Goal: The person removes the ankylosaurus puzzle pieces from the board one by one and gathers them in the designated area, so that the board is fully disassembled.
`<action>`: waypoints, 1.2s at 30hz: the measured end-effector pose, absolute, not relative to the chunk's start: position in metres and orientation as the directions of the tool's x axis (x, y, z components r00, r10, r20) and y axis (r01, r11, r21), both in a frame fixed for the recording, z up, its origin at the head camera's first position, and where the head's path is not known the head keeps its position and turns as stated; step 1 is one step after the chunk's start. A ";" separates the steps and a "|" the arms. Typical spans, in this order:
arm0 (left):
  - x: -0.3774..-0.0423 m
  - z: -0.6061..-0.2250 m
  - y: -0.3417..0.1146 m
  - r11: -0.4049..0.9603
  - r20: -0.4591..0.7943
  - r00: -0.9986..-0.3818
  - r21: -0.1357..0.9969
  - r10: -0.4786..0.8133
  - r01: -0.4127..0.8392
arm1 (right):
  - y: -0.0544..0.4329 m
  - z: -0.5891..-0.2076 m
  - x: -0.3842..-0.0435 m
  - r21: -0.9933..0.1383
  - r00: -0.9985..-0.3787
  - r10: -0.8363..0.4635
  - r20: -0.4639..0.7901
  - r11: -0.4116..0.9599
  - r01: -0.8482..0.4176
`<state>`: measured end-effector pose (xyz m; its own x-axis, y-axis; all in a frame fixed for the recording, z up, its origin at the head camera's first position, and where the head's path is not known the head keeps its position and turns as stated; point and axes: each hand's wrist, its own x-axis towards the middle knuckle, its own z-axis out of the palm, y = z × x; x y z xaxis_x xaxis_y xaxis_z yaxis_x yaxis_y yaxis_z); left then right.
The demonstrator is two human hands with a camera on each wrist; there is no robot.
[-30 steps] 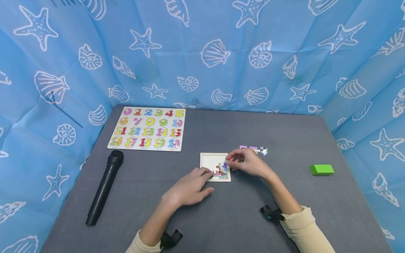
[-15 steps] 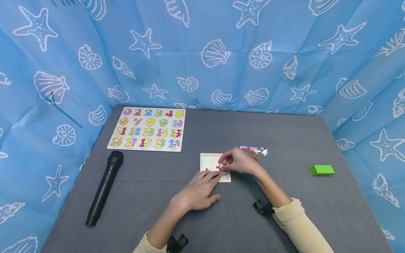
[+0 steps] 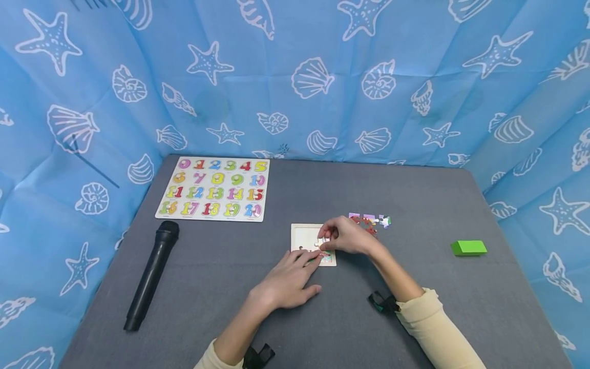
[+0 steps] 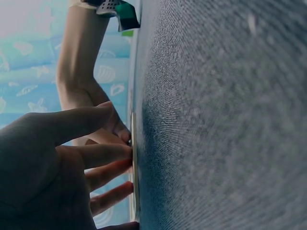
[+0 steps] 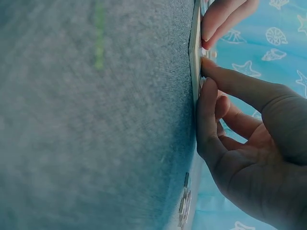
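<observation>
A small wooden jigsaw tray (image 3: pixel 300 233) lies at the middle of the table, with several pieces fitted in its lower part. My left hand (image 3: pixel 287 283) reaches over its near edge, and the extended fingertips press on the fitted pieces. From the right, my right hand (image 3: pixel 349 237) pinches a small jigsaw piece (image 3: pixel 321 241) between thumb and index finger, down at the tray's right side. The right wrist view has these fingertips (image 5: pixel 209 86) right at the tray's surface, close to the left fingers. Both hands cover much of the fitted picture.
Several loose jigsaw pieces (image 3: pixel 385 221) lie just beyond the right hand. A number puzzle board (image 3: pixel 212 187) is at the back left, above a black microphone (image 3: pixel 152 277). Far right sits a green block (image 3: pixel 468 248). A blue curtain (image 3: pixel 322 118) hangs around the table.
My right hand has come left from the tray's right edge to over its right part, bringing the jigsaw piece. My left hand has slid slightly right. Over the last half second both barely move.
</observation>
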<state>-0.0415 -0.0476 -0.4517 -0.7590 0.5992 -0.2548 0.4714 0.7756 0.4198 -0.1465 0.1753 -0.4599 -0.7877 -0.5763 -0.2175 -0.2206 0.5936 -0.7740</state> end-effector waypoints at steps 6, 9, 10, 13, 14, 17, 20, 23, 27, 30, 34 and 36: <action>-0.042 -0.456 -0.048 0.780 -0.252 -0.765 0.417 0.593 0.467 | 0.176 -0.458 -0.145 -0.762 -0.787 -0.586 -0.193 0.595 -0.256; -0.042 -0.457 -0.048 0.778 -0.250 -0.763 0.418 0.596 0.470 | 0.177 -0.456 -0.142 -0.755 -0.785 -0.594 -0.175 0.593 -0.281; -0.042 -0.457 -0.048 0.778 -0.250 -0.763 0.419 0.595 0.469 | 0.177 -0.456 -0.141 -0.753 -0.786 -0.594 -0.168 0.592 -0.287; -0.043 -0.456 -0.047 0.777 -0.251 -0.764 0.426 0.594 0.464 | 0.179 -0.456 -0.138 -0.750 -0.792 -0.596 -0.133 0.583 -0.313; -0.043 -0.456 -0.048 0.776 -0.250 -0.765 0.430 0.594 0.462 | 0.179 -0.456 -0.137 -0.750 -0.795 -0.595 -0.120 0.579 -0.320; -0.043 -0.454 -0.048 0.775 -0.256 -0.765 0.442 0.591 0.451 | 0.181 -0.457 -0.134 -0.760 -0.799 -0.595 -0.094 0.561 -0.328; -0.043 -0.454 -0.048 0.776 -0.258 -0.765 0.444 0.590 0.448 | 0.182 -0.458 -0.133 -0.776 -0.807 -0.585 -0.081 0.545 -0.317; -0.043 -0.454 -0.048 0.780 -0.263 -0.765 0.437 0.587 0.448 | 0.184 -0.458 -0.132 -0.795 -0.821 -0.565 -0.075 0.531 -0.293; -0.043 -0.455 -0.047 0.781 -0.261 -0.766 0.428 0.588 0.454 | 0.188 -0.454 -0.132 -0.820 -0.843 -0.534 -0.065 0.510 -0.259; -0.043 -0.455 -0.047 0.782 -0.260 -0.767 0.428 0.587 0.453 | 0.196 -0.450 -0.132 -0.843 -0.859 -0.507 -0.079 0.494 -0.214; -0.043 -0.455 -0.047 0.784 -0.265 -0.770 0.438 0.581 0.441 | 0.214 -0.447 -0.131 -0.862 -0.871 -0.479 -0.108 0.482 -0.158; -0.042 -0.454 -0.047 0.782 -0.264 -0.770 0.443 0.581 0.438 | 0.224 -0.446 -0.129 -0.869 -0.877 -0.467 -0.115 0.474 -0.138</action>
<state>-0.0424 -0.0468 -0.4543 -0.7701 0.5807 -0.2640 0.4381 0.7823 0.4428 -0.1293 0.2238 -0.4457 -0.8769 -0.4666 -0.1153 -0.1381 0.4744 -0.8694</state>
